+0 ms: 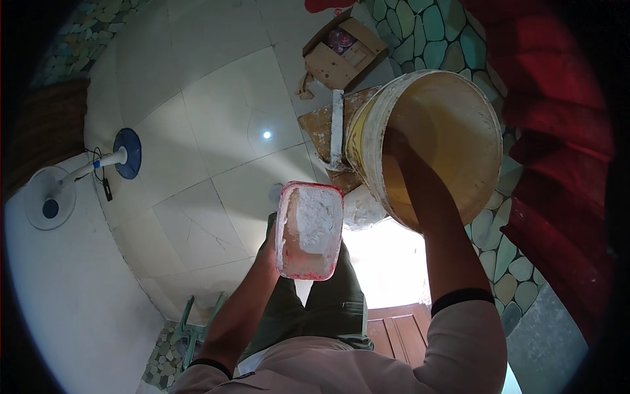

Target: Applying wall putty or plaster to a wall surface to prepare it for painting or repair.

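Left hand [270, 244] grips red-rimmed rectangular tray [309, 230] of white powder from underneath, fingers mostly hidden. Tray long axis runs toward and away from body, tray just left of yellow bucket [459, 131]. Right hand [401, 152] reaches inside bucket, which is tilted with mouth toward camera; probably clamped on inner wall, though exact grip can't be told. Bucket rim [367, 141] near tray's far right corner, apart. Right hand nearer bucket, left nearer tray. Open tiled floor [197, 131] left of tray; cardboard box [342, 49] and white stick [336, 128] beyond bucket.
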{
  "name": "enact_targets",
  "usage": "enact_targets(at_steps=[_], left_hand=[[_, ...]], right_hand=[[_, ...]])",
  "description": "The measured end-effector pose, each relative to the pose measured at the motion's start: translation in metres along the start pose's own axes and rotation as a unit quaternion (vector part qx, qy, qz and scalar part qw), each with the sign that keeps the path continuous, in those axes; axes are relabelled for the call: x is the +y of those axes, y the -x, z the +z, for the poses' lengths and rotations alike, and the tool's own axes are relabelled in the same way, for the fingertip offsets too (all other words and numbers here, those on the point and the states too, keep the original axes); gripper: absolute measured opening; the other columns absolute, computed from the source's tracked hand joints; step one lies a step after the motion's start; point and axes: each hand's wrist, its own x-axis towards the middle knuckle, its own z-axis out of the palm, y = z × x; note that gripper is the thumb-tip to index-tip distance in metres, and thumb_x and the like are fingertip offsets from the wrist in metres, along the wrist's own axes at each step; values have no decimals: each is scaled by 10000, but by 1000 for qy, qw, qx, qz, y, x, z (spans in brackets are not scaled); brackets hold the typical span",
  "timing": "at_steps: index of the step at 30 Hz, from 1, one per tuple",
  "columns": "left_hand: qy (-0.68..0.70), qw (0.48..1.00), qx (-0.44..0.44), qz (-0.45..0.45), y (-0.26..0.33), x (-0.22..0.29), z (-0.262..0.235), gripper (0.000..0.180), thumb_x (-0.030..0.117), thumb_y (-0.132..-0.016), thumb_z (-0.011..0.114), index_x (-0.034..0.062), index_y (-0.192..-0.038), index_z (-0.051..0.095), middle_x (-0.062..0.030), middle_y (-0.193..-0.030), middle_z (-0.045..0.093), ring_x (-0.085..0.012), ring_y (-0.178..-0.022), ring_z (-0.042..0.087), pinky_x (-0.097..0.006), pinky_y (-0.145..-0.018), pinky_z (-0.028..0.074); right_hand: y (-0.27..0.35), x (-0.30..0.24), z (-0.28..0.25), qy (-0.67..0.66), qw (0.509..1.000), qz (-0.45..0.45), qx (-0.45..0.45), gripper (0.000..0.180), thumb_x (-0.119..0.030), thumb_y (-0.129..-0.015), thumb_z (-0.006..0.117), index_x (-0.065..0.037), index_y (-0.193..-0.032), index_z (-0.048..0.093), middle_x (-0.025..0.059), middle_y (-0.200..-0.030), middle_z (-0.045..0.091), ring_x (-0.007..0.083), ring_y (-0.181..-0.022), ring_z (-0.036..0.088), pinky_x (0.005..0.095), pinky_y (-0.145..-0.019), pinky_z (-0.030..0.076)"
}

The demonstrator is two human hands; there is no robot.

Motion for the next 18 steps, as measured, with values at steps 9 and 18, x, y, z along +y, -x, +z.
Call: enact_targets(at_steps=[9, 18], left_hand=[[7, 1000, -15, 20, -17, -3, -3, 644, 516, -865, 562, 115, -1352, 435, -88, -1275, 545, -252, -1101, 580, -461, -889, 504], [-17, 998, -8, 59, -7, 10, -11, 651, 495, -857, 585, 103, -1353, 429, -100, -1282, 539, -250, -1106, 579, -449, -894, 508]], right_hand=[[14, 1, -16, -380, 889, 185, 177, 326, -306, -906, 487, -47, -1021, 647, 90, -996, 671, 260, -898, 633, 380, -804, 508], [-6, -70, -111, -230, 942, 240, 42, 351, -289, -866, 561, 18, -1026, 618, 229, -983, 643, 353, -929, 625, 431, -816, 501]])
